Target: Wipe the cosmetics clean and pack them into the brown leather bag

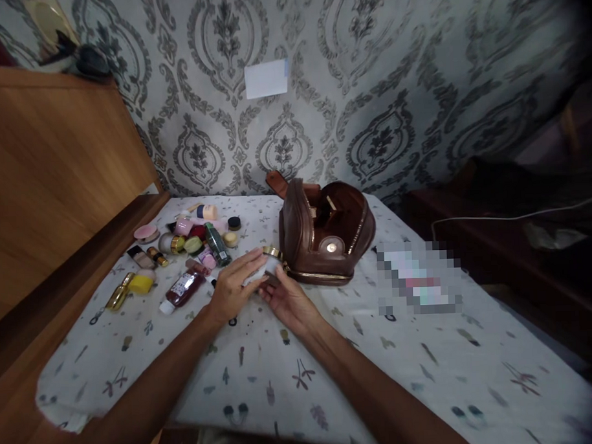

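A whitish cosmetic jar with a gold rim is held between both hands over the table, partly covered by the fingers. My left hand lies over its left side, fingers wrapped along it. From below and the right, my right hand grips it with the thumb on its side. Just beyond the hands stands a brown leather bag, unzipped, its mouth gaping; a gold-coloured item shows inside. Left of the hands lie a dark red bottle with a white cap and a dark green bottle.
Several small cosmetics crowd the table's left side, among them a pink compact, a gold tube and a yellow item. A blurred-out flat object lies to the right. A wooden panel borders the left; patterned wall behind.
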The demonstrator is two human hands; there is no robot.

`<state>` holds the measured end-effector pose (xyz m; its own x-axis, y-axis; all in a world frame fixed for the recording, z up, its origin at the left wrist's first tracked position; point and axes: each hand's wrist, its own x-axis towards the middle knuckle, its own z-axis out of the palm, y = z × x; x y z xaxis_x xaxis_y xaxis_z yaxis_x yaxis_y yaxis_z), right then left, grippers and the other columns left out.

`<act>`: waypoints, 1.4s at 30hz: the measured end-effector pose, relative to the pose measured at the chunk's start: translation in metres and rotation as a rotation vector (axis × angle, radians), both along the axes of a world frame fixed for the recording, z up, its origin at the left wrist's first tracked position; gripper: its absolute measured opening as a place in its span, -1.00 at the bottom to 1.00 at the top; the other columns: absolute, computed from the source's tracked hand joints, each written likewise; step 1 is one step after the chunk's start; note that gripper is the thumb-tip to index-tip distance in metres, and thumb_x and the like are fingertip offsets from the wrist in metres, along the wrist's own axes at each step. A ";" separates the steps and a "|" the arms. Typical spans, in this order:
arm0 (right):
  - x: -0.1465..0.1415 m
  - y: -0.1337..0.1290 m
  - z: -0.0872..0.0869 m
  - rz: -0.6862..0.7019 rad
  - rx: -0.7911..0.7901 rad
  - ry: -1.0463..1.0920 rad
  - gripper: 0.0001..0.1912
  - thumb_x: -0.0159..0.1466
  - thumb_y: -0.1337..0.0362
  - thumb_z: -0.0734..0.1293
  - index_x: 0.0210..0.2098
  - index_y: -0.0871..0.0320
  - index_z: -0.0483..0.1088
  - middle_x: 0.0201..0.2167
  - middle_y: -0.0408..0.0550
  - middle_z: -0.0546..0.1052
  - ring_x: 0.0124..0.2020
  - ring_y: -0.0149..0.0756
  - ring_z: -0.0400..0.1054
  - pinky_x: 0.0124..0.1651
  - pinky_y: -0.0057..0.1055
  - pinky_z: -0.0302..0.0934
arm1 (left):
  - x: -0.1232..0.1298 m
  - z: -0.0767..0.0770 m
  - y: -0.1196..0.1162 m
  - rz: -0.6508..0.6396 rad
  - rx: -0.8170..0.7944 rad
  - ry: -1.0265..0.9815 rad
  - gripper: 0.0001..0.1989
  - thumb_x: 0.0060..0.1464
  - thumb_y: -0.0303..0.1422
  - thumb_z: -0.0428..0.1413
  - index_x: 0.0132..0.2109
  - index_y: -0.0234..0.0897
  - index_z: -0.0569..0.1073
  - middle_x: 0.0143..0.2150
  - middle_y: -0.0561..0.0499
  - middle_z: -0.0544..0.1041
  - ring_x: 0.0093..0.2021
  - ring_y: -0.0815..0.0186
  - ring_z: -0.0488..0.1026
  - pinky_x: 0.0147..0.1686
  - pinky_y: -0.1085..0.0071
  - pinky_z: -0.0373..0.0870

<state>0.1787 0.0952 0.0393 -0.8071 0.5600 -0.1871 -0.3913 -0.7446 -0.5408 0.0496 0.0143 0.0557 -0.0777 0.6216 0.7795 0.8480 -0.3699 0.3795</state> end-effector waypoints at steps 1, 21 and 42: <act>0.000 0.000 0.000 -0.001 -0.004 0.002 -0.59 -0.09 0.11 0.63 -0.30 0.11 0.53 -0.38 -0.18 0.63 -0.37 -0.40 0.46 -0.30 -0.49 0.36 | 0.001 0.001 0.000 0.000 0.017 -0.001 -0.62 0.20 -0.43 0.16 0.16 -0.16 0.47 0.14 -0.14 0.55 0.15 0.19 0.49 0.15 0.21 0.44; 0.007 0.001 0.007 0.109 0.151 -0.020 -0.59 0.00 0.09 0.58 -0.20 0.02 0.47 -0.27 -0.22 0.56 -0.33 -0.38 0.40 -0.42 -0.50 0.30 | 0.007 0.010 -0.005 -0.130 -0.379 -0.460 -0.43 0.23 -0.07 0.04 0.27 -0.27 0.36 0.26 -0.19 0.43 0.27 0.04 0.34 0.28 0.12 0.19; 0.008 -0.004 0.007 0.101 0.738 -0.268 0.16 -0.09 0.10 0.61 0.35 0.04 -0.04 0.24 0.10 0.32 0.21 -0.08 0.27 0.23 -0.14 0.19 | -0.003 0.005 0.004 -0.083 -0.407 -0.984 -0.66 0.13 -0.03 0.12 -0.33 -0.23 0.41 -0.38 0.09 0.38 -0.34 0.33 0.33 -0.26 0.42 0.32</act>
<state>0.1868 0.0915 0.0462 -0.8405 0.5418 0.0088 -0.1274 -0.1818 -0.9751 0.0466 0.0188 0.0607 -0.5053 0.8531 0.1300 0.0796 -0.1039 0.9914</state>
